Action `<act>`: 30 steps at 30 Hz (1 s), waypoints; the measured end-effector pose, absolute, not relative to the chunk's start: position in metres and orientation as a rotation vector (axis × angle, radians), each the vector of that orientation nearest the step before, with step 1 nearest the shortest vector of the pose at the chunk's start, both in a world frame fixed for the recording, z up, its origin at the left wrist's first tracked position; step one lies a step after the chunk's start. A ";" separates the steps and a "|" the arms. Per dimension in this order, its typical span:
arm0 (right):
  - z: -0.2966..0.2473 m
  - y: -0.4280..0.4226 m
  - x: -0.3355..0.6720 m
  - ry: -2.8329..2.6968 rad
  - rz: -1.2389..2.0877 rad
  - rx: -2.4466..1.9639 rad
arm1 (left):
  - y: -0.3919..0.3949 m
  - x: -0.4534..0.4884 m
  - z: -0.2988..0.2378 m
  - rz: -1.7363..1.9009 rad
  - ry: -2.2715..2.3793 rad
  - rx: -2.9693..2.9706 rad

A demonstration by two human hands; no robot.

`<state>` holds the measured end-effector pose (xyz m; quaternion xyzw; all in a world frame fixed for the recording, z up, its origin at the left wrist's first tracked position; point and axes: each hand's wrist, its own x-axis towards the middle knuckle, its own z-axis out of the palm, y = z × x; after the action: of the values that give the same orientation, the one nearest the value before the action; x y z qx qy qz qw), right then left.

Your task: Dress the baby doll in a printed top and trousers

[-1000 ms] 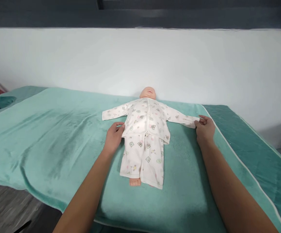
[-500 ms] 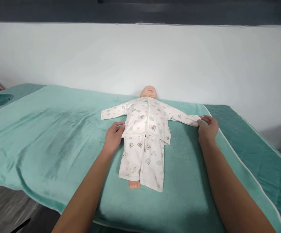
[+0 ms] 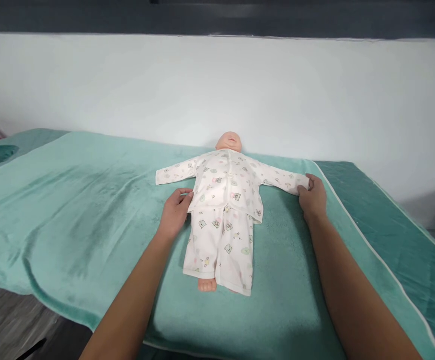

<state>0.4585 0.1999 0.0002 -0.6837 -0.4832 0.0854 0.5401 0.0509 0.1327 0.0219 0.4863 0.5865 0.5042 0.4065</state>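
A baby doll [image 3: 229, 142] lies on its back in a white printed baby shirt [image 3: 221, 177] and matching pants [image 3: 217, 245], both arms spread wide. One foot [image 3: 207, 285] shows below a trouser leg; the doll's hands are hidden inside the sleeves. My left hand [image 3: 175, 210] rests at the shirt's side near the hem, thumb and fingers closed on its edge. At the far end of the right-side sleeve [image 3: 287, 181], my right hand [image 3: 313, 198] pinches the cuff between thumb and fingers.
A pale green plush blanket [image 3: 89, 210] covers the surface under the doll. Darker green cloth [image 3: 386, 215] extends at the right. Behind stands a white wall [image 3: 217, 85]. Grey wood-look flooring [image 3: 7, 320] shows at the lower left.
My right hand has shifted slightly left and up along the sleeve, farther over its cuff. The sleeve end looks flatter and straighter. My left hand stays at the shirt's side.
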 end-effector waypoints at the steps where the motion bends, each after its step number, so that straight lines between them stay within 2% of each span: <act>1: 0.000 0.200 0.458 -1.164 0.203 -1.621 | 0.133 0.051 0.022 1.271 1.479 1.228; 14: -0.006 0.207 0.460 -1.077 0.356 -1.478 | 0.131 0.051 0.022 1.255 1.473 1.217; 30: 0.001 0.201 0.458 -1.089 0.141 -1.798 | 0.130 0.051 0.023 1.240 1.484 1.248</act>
<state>0.4577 0.2006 0.0014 -0.7417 -0.4493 0.0582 0.4946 0.0508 0.1302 0.0229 0.4950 0.5886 0.4921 0.4079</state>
